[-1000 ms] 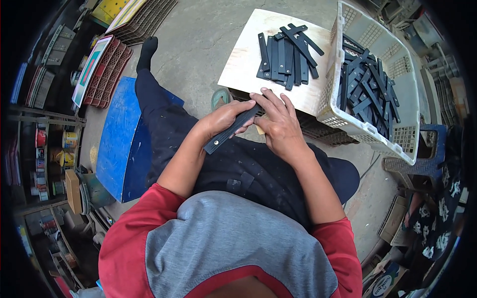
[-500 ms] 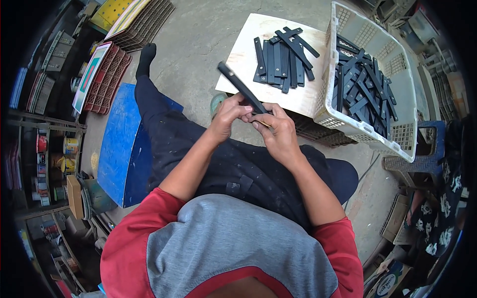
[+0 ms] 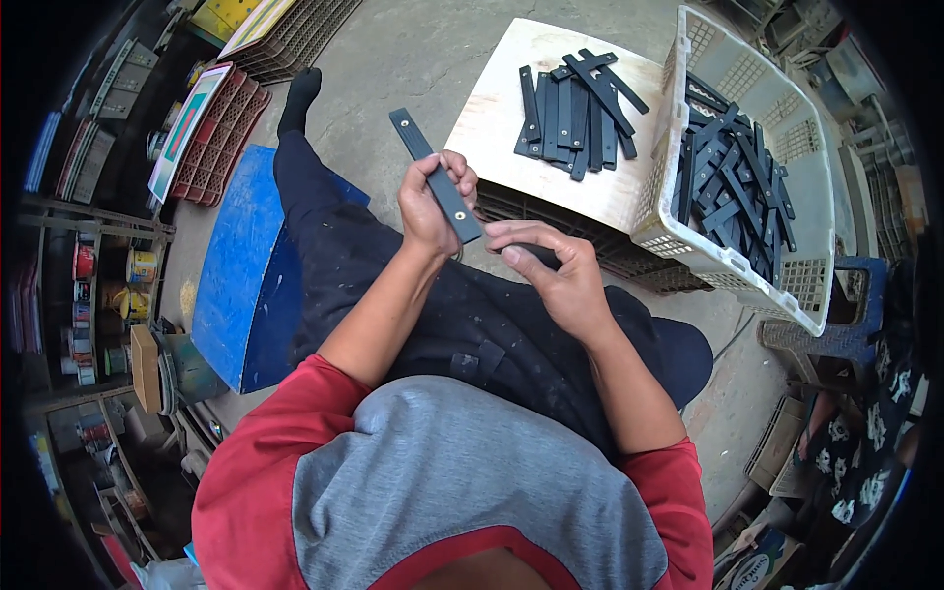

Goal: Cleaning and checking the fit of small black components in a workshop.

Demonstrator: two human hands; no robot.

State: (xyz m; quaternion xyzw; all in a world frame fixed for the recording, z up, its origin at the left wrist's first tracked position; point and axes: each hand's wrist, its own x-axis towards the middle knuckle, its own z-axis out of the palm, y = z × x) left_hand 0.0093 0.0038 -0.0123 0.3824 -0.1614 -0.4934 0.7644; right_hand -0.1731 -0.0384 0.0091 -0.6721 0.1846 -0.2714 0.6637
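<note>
Over my lap, my left hand (image 3: 423, 211) is closed around a flat black strip (image 3: 448, 197), which slants from upper left to lower right. A brass-coloured eyelet shows near each end of it. Just right of the strip's lower end, my right hand (image 3: 565, 270) curls around a dark, rounded handle (image 3: 541, 258); the rest of that tool is hidden, so its kind is unclear. Beyond my hands, a pile of similar black strips (image 3: 578, 113) lies on a pale wooden board (image 3: 497, 108). Many more strips (image 3: 733, 182) fill a white plastic crate (image 3: 649, 231) at right.
The board rests on a dark crate (image 3: 511, 208). A blue box (image 3: 231, 285) stands by my left leg, with a red-brown crate (image 3: 231, 133) beyond. Shelves with spools and tins (image 3: 138, 295) line the left side. A blue stool (image 3: 855, 305) stands at right.
The strip has turned so its broad face and eyelets show, and it has shifted left in my left hand. My right hand has moved apart from the left, lower and rightward.
</note>
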